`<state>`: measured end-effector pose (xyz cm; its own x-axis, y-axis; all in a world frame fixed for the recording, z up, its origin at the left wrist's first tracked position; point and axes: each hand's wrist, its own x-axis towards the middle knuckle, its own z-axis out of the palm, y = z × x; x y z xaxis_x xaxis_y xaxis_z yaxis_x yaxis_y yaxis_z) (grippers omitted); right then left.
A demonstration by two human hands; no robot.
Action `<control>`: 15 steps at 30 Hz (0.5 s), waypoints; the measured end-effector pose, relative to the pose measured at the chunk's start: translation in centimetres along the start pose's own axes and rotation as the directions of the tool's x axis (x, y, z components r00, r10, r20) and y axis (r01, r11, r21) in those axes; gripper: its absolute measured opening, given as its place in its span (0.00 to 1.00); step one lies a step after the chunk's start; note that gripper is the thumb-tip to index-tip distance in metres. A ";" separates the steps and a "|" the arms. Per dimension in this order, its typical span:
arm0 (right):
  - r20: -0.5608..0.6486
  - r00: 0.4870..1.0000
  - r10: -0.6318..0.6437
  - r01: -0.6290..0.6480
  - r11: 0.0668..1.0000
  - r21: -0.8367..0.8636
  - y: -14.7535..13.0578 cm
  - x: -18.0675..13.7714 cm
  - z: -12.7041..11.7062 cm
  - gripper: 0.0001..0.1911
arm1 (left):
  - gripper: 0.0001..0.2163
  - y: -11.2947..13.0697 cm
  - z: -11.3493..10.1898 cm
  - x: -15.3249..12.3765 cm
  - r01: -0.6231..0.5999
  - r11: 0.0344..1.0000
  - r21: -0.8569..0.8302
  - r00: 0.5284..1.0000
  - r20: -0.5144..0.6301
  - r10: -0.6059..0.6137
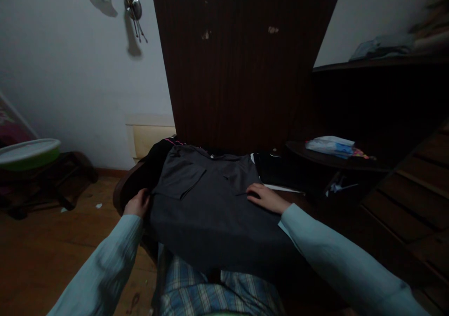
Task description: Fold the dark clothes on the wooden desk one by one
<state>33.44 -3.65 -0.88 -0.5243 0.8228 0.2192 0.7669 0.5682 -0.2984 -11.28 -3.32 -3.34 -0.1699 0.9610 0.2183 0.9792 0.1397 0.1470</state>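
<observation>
A dark grey garment point(206, 199) with a flap pocket lies spread over a low wooden stool or table and over my lap. My left hand point(137, 204) is at its left edge, fingers curled round the cloth there. My right hand point(264, 197) lies flat on the right part of the garment, fingers stretched out. Both arms wear light blue sleeves. A black garment with a pink stripe point(164, 150) lies under the grey one at the back left.
A dark wooden cupboard point(242, 63) stands right behind. To the right, a dark shelf point(315, 159) bears a white and blue packet point(329, 146). At the left, a green and white basin point(28, 153) rests on a low stand. The floor is wooden.
</observation>
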 end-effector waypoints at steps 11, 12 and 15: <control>-0.153 0.922 0.357 -0.347 0.934 0.087 2.6 -7.4 -2.1 0.16 | 0.18 4.9 -2.5 0.6 -0.265 0.936 0.232 0.951 0.225 0.213; -0.160 0.907 0.389 -0.383 0.921 0.067 2.6 -7.5 -1.6 0.15 | 0.18 6.2 -2.0 0.5 -0.332 0.924 0.190 0.936 0.189 0.298; -0.164 0.883 0.439 -0.447 0.895 -0.008 2.7 -7.1 -0.4 0.11 | 0.18 9.1 0.3 -0.3 -0.488 0.868 0.088 0.871 0.118 0.477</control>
<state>39.38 -7.98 -2.92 -0.0654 0.9744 0.2150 0.9232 0.1409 -0.3576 -2.25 -2.24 -2.34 0.3325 0.9316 0.1468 0.9430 -0.3265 -0.0638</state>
